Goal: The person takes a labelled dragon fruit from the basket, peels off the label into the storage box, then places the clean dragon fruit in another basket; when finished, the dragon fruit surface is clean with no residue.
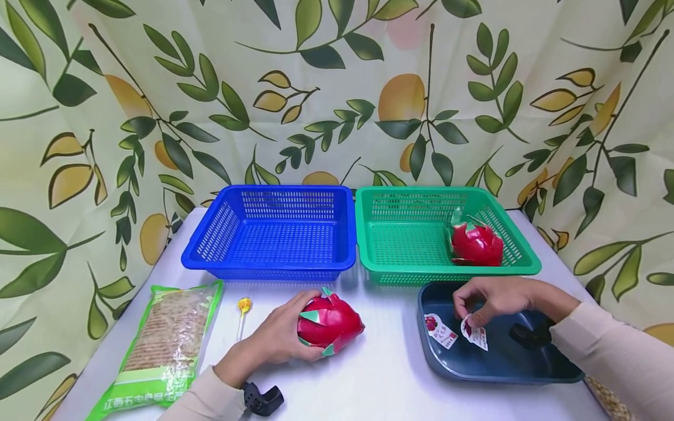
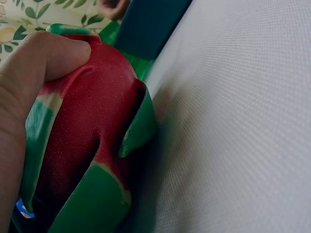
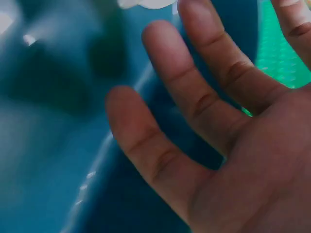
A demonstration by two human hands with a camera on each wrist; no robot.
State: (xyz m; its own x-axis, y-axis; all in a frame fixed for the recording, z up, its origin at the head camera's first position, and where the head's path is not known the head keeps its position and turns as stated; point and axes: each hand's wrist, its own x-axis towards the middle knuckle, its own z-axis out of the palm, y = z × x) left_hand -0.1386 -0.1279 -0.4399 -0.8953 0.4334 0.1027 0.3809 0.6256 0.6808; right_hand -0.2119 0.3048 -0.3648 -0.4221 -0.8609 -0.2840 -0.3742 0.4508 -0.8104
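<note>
My left hand grips a red dragon fruit with green scale tips, down on the white table. In the left wrist view, the thumb lies over the dragon fruit. Over the dark blue tray, my right hand pinches a small printed sticker between thumb and forefinger. Another such sticker lies at the tray's left side. The right wrist view shows the other fingers spread loosely above the tray, with only a white edge of a sticker at the top.
Behind stand a blue basket and a green basket, the green one holding another dragon fruit. At the left lie a green-edged plastic food packet and a lollipop. A leaf-patterned cloth hangs behind.
</note>
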